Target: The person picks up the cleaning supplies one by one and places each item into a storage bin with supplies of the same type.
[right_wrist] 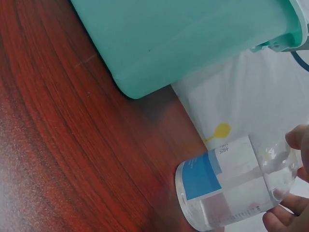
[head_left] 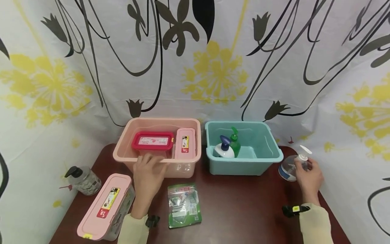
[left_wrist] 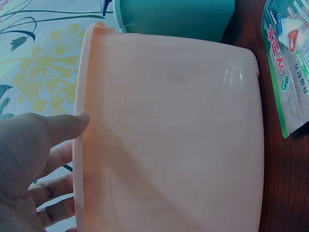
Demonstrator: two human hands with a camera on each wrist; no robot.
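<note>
Backdrop: white fabric sheet [head_left: 173, 81] printed with yellow blooms and grey-black stems, 12 o'clock. Table [head_left: 234, 210]: dark red-brown, wood-grained, 6 o'clock. Green-edged printed pouch [head_left: 184, 206], lying flat, 6 o'clock. Oblong box [head_left: 105, 206] with pink lid, nearly 8 o'clock. Clear bottle [head_left: 86, 183] with black pump, just beside the box, 8 o'clock. Teal plastic bin [head_left: 237, 167], 4 o'clock.

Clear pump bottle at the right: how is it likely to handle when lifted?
The clear pump bottle has smooth, shiny walls, so it may be somewhat slippery. Its round body would probably roll if tipped over. The right hand holds it near the top, so the base might swing when lifted.
</note>
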